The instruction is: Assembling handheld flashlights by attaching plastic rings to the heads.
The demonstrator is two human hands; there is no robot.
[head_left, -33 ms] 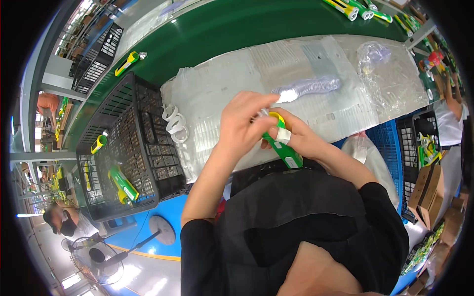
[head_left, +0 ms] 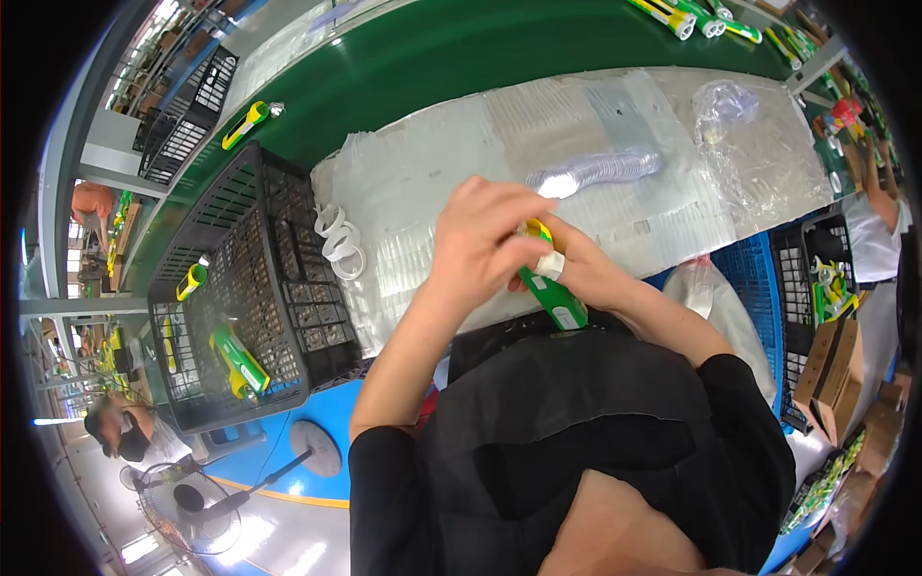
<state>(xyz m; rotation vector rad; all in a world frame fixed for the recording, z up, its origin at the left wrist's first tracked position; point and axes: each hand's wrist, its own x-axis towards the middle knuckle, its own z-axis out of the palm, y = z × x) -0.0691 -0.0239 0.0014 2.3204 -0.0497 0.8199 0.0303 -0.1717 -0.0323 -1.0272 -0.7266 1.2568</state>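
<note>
A green flashlight with a yellow head is held slanting in front of my body, over the near edge of the work surface. My right hand is wrapped round its upper part, with white tape on one digit. My left hand is closed at the yellow head, its fingers curled over the end. Those fingers hide most of the head and anything small between them. Just beyond my hands lies a long stack of clear plastic discs. Several white rings lie to the left.
A black crate with flashlights stands at the left; another flashlight lies beyond it on the green bench. Crumpled clear plastic lies far right, more flashlights farther back. Co-workers, a carton and a fan are around.
My left hand has shifted slightly, and its fingers have come farther over the flashlight's yellow head, covering more of it. My right hand keeps hold of the body.
</note>
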